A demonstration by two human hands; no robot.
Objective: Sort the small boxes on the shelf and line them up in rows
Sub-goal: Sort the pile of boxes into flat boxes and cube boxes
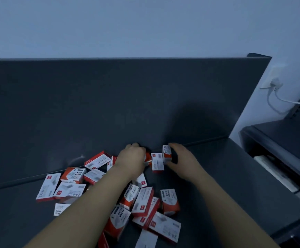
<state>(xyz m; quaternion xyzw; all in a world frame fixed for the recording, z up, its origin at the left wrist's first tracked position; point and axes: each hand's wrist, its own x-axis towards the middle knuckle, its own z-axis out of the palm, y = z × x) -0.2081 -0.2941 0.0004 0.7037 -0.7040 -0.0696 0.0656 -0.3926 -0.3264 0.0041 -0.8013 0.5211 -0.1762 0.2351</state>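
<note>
Several small red-and-white boxes lie jumbled on the dark shelf (pixel 226 176), among them paper-clip boxes (pixel 169 201) and flat staple boxes (pixel 47 187). My right hand (pixel 179 154) grips an upright red-and-white box (pixel 166 153) near the back panel. My left hand (pixel 132 154) curls over another red box (pixel 147 157), mostly hidden under the fingers. A flat white box (pixel 157 161) lies between the two hands, beside the held boxes.
The dark back panel (pixel 109 104) rises right behind the hands. The shelf ends at the right, where a white wall holds a socket with a plug and cable (pixel 275 86). A lower dark shelf unit (pixel 280 158) stands at the right.
</note>
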